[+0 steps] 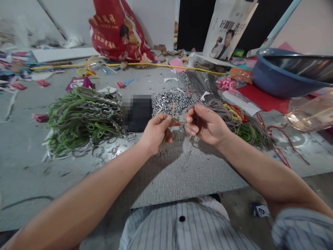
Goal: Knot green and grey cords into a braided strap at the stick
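My left hand is closed in a pinch above the front of the table. Green cord shows beneath its fingers, and a thin pale strip sticks up past the thumb. Facing it, my right hand has its fingers curled around a grey cord, partly hidden and blurred. Just beyond both hands lies a heap of metal nuts. A dark rectangular object, partly pixelated, lies beside the left hand.
Bundled green and grey cords with metal chains lie left; more grey cords lie right. Farther back are a red bag, a white paper bag and a yellow cable. A blue basin and a clear container stand right.
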Demonstrator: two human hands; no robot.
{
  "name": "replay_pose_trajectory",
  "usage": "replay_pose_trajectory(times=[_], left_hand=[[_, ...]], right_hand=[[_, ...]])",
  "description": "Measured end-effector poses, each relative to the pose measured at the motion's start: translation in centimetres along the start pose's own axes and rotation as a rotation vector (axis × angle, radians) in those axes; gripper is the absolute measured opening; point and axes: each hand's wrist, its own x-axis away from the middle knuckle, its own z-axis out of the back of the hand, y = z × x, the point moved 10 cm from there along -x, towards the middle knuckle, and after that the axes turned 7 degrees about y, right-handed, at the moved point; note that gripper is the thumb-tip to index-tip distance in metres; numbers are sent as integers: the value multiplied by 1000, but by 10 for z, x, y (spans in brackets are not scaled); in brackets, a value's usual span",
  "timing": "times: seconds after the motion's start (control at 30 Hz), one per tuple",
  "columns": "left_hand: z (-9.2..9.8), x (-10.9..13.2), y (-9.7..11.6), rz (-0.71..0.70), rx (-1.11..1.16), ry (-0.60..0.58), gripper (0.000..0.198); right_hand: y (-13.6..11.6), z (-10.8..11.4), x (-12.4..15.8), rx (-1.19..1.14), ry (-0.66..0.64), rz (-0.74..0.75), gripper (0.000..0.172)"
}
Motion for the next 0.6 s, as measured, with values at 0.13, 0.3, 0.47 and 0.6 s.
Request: replay_pose_trajectory(times=[0.13,0.3,0.47,0.6], left_hand=[[-24,10,-14,142,112,-161,11],[-35,17,-26,236,154,-248,9],[-43,22,-37,306,103,-344,9],[-44,25,-42,335,49,-347,12]], right_hand=[[-5,-7,2,-29,-43,39,21],[-7,-8,2,-40,-68,84,19],[-13,-9,3,-55,-93,157,21],[-17,-11,4,-38,-99,205,19]])
